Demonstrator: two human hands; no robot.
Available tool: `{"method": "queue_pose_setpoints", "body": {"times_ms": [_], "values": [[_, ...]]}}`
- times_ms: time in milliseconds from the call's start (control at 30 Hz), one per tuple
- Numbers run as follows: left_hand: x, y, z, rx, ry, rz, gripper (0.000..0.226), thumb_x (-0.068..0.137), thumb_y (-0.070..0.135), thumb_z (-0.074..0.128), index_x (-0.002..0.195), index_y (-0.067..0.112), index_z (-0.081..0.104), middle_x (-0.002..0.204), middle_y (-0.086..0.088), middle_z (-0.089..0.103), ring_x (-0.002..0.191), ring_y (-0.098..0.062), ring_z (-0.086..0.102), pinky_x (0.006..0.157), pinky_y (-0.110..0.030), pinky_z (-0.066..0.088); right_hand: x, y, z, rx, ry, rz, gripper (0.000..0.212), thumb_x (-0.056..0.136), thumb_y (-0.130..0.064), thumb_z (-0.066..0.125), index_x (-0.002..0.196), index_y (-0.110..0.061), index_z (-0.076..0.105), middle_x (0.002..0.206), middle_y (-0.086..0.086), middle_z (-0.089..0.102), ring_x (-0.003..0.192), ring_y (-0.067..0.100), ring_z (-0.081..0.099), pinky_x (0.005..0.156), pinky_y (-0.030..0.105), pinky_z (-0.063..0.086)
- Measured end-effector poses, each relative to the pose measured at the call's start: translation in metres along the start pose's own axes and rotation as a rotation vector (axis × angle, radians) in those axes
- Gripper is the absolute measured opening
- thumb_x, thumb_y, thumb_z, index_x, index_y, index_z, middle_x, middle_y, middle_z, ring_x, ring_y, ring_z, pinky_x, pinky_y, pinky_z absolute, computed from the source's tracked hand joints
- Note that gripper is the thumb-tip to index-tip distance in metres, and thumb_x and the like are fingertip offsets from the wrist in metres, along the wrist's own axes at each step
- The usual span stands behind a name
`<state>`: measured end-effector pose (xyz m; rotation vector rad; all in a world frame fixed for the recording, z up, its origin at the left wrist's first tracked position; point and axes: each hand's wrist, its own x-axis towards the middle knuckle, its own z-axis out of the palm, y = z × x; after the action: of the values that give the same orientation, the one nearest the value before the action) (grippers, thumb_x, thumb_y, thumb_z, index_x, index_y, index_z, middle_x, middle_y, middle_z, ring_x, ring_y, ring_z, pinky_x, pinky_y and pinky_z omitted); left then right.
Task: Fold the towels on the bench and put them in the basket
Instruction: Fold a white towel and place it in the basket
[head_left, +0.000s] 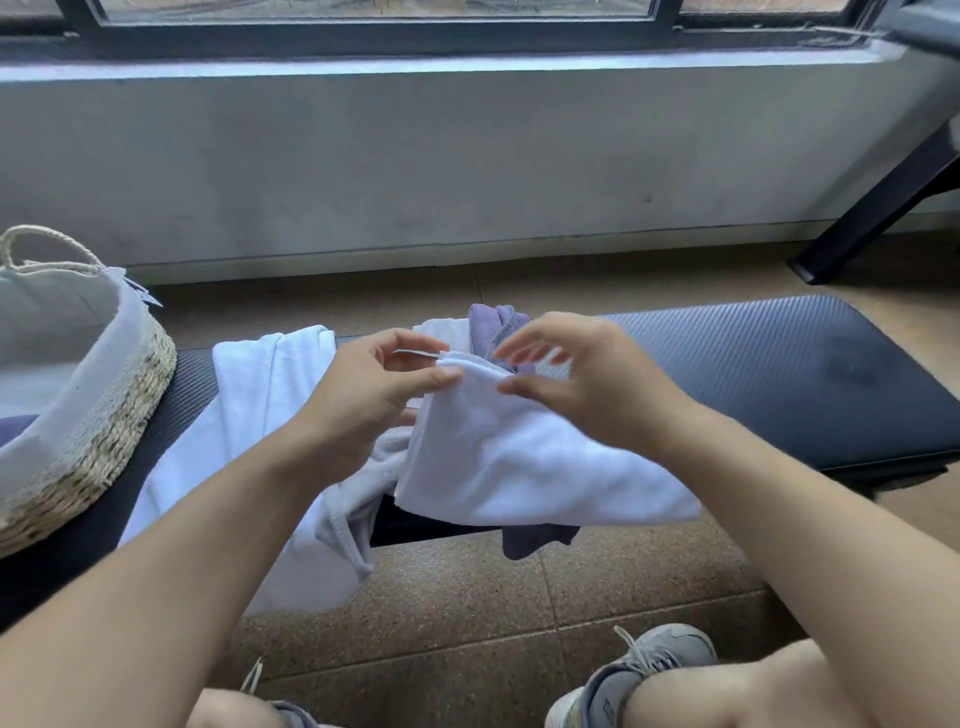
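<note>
You had two hands in view, left hand (363, 395) and right hand (587, 384), one basket (104, 410) at the bench's (779, 374) left end, and two shoes (639, 670).

The basket (104, 395) is cut off at the left edge; the right hand's (587, 379) fingers are blurred.

Both bare forearms reach forward from the lower corners and converge at the middle. The left hand (363, 395) is raised with its palm turned inward, thumb and forefinger closed in a pinch grip on the top edge of the towel (509, 447). The right hand (587, 384) faces it close by, thumb under the same edge, its fingers (524, 347) spread and blurred above. Both knees show below.
</note>
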<state>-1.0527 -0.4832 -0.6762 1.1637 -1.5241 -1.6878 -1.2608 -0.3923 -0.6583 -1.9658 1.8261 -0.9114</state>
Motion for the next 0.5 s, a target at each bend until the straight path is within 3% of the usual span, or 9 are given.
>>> {"method": "queue_pose_setpoints", "body": {"times_ms": [133, 200, 300, 400, 500], "values": [[-0.012, 0.004, 0.005, -0.034, -0.047, -0.002, 0.045, 0.066, 0.026, 0.084, 0.107, 0.012, 0.071, 0.103, -0.008, 0.075, 0.090, -0.017, 0.071, 0.069, -0.034, 0.050, 0.008, -0.015, 0.024, -0.013, 0.050, -0.070, 0.018, 0.080, -0.037, 0.084, 0.090, -0.031, 0.070, 0.086, -0.014, 0.065, 0.085, 0.004, 0.061, 0.075, 0.028, 0.050], [-0.014, 0.005, 0.005, -0.087, -0.058, -0.036, 0.038, 0.072, 0.027, 0.080, 0.105, 0.011, 0.071, 0.100, -0.007, 0.077, 0.087, -0.021, 0.072, 0.072, -0.037, 0.051, 0.010, -0.015, 0.025, 0.002, 0.033, -0.039, 0.021, 0.080, -0.039, 0.084, 0.090, -0.034, 0.066, 0.086, -0.012, 0.066, 0.086, 0.008, 0.062, 0.075, 0.032, 0.050], [-0.014, 0.006, 0.005, -0.151, -0.048, -0.095, 0.015, 0.091, 0.017, 0.068, 0.104, 0.010, 0.071, 0.089, -0.006, 0.076, 0.078, -0.021, 0.070, 0.068, -0.035, 0.050, 0.010, -0.016, 0.023, 0.025, -0.012, 0.000, 0.022, 0.079, -0.037, 0.086, 0.087, -0.034, 0.065, 0.085, -0.012, 0.066, 0.087, 0.003, 0.061, 0.075, 0.019, 0.045], [-0.013, 0.005, 0.003, -0.141, -0.049, -0.110, 0.014, 0.092, 0.012, 0.067, 0.106, 0.009, 0.071, 0.092, -0.009, 0.076, 0.078, -0.020, 0.072, 0.071, -0.037, 0.053, 0.007, -0.018, 0.019, 0.077, -0.025, 0.030, 0.017, 0.080, -0.026, 0.086, 0.084, -0.020, 0.071, 0.077, -0.019, 0.060, 0.077, -0.014, 0.057, 0.069, 0.004, 0.037], [-0.014, 0.003, 0.005, -0.125, -0.031, -0.091, 0.015, 0.090, 0.013, 0.072, 0.105, 0.011, 0.071, 0.093, -0.006, 0.077, 0.079, -0.018, 0.074, 0.069, -0.035, 0.056, 0.005, -0.017, 0.016, 0.140, -0.062, 0.047, 0.018, 0.083, -0.021, 0.085, 0.084, -0.015, 0.068, 0.080, -0.015, 0.062, 0.066, -0.018, 0.055, 0.062, 0.002, 0.037]]}}
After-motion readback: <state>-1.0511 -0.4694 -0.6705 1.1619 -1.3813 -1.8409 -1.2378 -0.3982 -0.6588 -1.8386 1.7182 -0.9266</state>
